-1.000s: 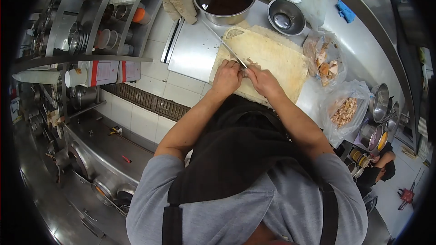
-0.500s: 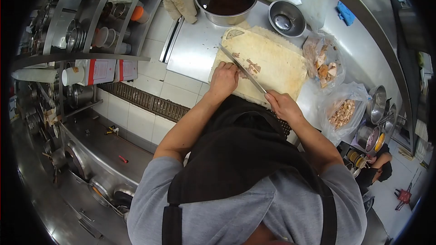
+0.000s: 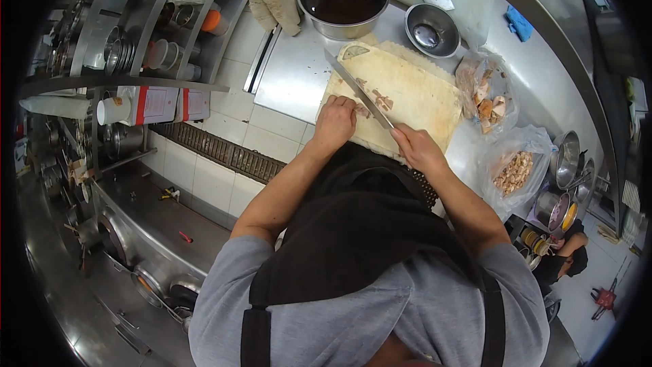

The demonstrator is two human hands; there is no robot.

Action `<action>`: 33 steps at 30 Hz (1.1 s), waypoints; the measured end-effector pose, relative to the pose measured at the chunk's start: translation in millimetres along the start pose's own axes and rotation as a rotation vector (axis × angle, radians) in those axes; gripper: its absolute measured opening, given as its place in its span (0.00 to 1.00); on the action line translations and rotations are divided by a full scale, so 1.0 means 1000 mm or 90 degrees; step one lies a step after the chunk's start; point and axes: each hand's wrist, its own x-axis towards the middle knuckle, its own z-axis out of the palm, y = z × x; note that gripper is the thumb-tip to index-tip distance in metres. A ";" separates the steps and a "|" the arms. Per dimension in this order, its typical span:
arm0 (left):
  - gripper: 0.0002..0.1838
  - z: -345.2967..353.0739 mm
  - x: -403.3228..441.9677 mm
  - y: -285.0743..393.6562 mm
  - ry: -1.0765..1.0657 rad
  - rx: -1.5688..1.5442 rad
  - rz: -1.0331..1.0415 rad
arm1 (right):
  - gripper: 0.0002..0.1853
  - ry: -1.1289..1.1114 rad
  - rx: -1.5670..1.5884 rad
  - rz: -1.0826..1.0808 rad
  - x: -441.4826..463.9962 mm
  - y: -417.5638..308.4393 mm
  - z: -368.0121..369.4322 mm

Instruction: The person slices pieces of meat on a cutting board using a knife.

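In the head view, my right hand [image 3: 419, 147] is closed round the handle of a long knife [image 3: 358, 89], whose blade slants up to the left over the board. My left hand [image 3: 335, 121] rests with curled fingers at the near left part of the pale cutting board [image 3: 424, 88], beside the blade. Its fingertips press on a piece of meat [image 3: 363, 111], partly hidden by the fingers. Several cut meat pieces [image 3: 382, 100] lie on the board just beyond the blade.
A pot of dark liquid [image 3: 343, 24] and a metal bowl [image 3: 432, 30] stand behind the board. To the right lie a bag of larger chunks [image 3: 490, 105] and a bag of diced pieces [image 3: 514, 172]. Another person [image 3: 572, 250] is at the far right.
Since a second ago, my right hand has moved down and right with the knife, away from my left hand. Cut pieces now show beyond the blade. My left hand stays nearly in place.
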 end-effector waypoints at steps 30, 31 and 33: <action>0.04 0.008 0.002 -0.007 -0.035 0.048 0.035 | 0.16 0.106 -0.042 -0.154 0.058 0.001 0.038; 0.04 0.005 0.004 -0.004 -0.032 0.047 0.039 | 0.17 0.109 -0.029 -0.170 0.049 0.004 0.034; 0.04 0.001 0.003 0.002 -0.041 0.019 -0.005 | 0.16 0.094 -0.030 -0.119 0.022 0.010 0.022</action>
